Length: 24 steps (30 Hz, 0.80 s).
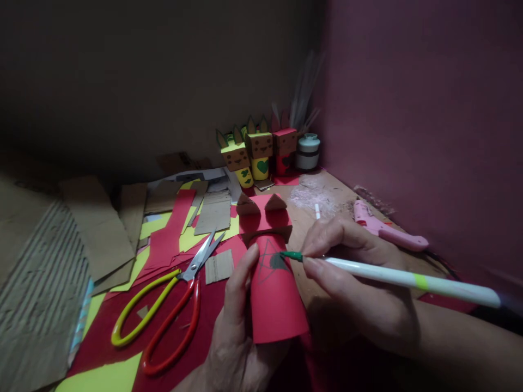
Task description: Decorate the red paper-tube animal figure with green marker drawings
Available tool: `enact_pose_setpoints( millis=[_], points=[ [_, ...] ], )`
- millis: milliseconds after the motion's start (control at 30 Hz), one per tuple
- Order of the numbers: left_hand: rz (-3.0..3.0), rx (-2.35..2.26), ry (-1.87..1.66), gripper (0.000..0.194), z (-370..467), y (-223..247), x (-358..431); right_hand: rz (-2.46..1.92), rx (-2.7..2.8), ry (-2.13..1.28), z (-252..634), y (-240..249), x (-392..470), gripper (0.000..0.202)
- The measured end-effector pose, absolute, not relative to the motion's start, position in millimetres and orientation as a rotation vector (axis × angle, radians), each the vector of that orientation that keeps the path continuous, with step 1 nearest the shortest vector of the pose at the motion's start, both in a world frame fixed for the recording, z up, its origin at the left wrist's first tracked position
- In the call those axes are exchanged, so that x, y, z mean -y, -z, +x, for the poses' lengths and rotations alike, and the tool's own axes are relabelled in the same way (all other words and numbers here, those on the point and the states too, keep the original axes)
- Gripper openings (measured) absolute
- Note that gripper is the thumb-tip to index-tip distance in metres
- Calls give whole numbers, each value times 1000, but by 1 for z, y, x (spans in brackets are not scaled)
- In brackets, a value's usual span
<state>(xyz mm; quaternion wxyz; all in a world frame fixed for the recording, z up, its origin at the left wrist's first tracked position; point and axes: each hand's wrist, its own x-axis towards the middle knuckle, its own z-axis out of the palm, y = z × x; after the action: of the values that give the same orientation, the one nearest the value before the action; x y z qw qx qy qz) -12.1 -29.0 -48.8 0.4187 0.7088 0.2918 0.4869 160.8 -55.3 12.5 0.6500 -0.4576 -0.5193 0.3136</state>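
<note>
A red paper tube figure (278, 305) with a box-shaped head and two pointed cardboard ears lies tilted in my left hand (239, 321), whose fingers wrap round its left side. On the tube is a star outline, partly filled in dark. Pinched between the thumb and fingers of my right hand (351, 272) is a white marker (376, 274) with a green tip, which touches the dark patch at the star's right side. Scissors (190, 272) with one yellow and one red handle lie open to the left of my left hand.
Three box-headed figures (260, 155) stand at the back beside a pale lidded jar (308, 152). A pink glue gun (388, 231) lies at the right near the wall. Cardboard pieces (98, 228) and red and yellow paper (169, 239) cover the left side. A white cap (317, 211) rests beyond my right hand.
</note>
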Motion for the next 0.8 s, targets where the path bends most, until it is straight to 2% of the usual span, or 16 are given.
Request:
enact_pose_setpoints(
  millis=[133, 300, 500, 800],
  points=[
    [1822, -744, -1211, 71, -13, 50, 28, -1061, 1183, -758, 160, -11, 56, 14],
    [1798, -749, -1252, 63, -10, 51, 29, -1069, 1184, -843, 159, -8, 57, 11],
    [1796, -743, -1243, 63, -8, 47, 30, -1042, 1200, -875, 159, -6, 58, 8],
    [1806, -780, -1239, 65, -10, 51, 31, -1038, 1171, -821, 162, -10, 55, 15]
  ],
)
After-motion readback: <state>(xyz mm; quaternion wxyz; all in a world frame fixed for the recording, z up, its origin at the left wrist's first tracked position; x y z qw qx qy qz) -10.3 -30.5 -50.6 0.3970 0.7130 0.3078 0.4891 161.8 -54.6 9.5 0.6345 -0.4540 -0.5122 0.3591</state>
